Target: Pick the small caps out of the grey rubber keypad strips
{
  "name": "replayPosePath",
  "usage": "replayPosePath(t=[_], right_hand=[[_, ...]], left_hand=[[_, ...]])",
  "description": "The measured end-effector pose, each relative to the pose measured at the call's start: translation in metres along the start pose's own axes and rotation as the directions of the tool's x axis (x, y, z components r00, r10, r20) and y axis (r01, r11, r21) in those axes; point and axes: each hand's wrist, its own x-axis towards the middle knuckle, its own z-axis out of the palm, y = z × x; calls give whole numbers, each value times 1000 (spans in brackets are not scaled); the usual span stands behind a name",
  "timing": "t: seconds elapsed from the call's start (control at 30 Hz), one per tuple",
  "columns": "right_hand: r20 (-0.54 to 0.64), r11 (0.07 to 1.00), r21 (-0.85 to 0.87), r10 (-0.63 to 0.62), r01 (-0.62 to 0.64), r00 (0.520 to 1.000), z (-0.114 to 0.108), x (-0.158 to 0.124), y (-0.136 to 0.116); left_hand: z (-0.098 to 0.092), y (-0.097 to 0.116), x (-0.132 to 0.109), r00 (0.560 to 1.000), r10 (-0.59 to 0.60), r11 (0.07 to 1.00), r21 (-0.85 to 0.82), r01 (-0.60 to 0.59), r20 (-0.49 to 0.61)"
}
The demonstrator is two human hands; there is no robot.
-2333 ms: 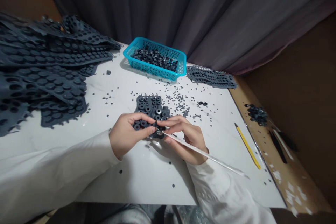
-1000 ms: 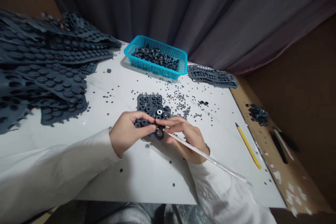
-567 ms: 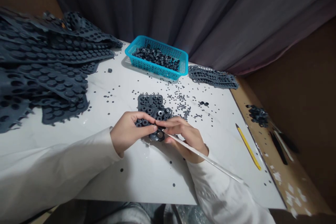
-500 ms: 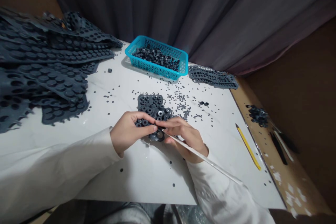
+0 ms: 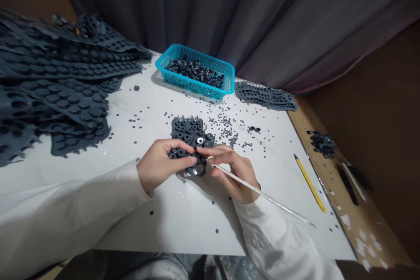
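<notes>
A small dark rubber sheet (image 5: pixel 187 126) with raised rings lies bent on the white table under my fingers. My left hand (image 5: pixel 164 162) pinches its near part between thumb and forefinger. My right hand (image 5: pixel 234 170) is closed around a thin white stick (image 5: pixel 262 192), which slants down past the wrist toward the sleeve. The right fingertips touch the sheet's near right edge, close to the left thumb. Exactly what lies between the fingertips is hidden.
A blue basket (image 5: pixel 193 83) of small black rubber rings stands at the back. Large moulded rubber sheets (image 5: pixel 59 92) are heaped at left, another sheet (image 5: pixel 265 96) right of the basket. Tiny dark discs (image 5: pixel 226 129) litter the table. A yellow pencil-like tool (image 5: pixel 310 183) lies at right.
My right hand has drawn its fingers slightly back and turned, and the white stick's rear end has swung to the right. My left hand keeps its hold on the sheet.
</notes>
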Motion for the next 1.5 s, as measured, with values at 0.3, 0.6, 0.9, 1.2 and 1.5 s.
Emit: replayPosePath(t=[0.3, 0.6, 0.9, 1.2, 1.5], right_hand=[[34, 1000, 9, -8, 8, 999, 0, 1, 0], [86, 978, -122, -157, 167, 984, 0, 3, 5], [119, 928, -290, -208, 235, 971, 3, 2, 7], [-75, 999, -49, 2, -6, 997, 4, -4, 3], [-150, 991, 112, 92, -75, 984, 5, -1, -3]], left_hand=[[-1, 2, 0, 1000, -8, 999, -46, 9, 25], [0, 2, 0, 999, -29, 999, -19, 30, 37], [0, 1, 1, 998, -60, 998, -31, 61, 30], [0, 4, -2, 997, -64, 997, -38, 66, 45], [-1, 2, -2, 998, 57, 998, -17, -56, 39]])
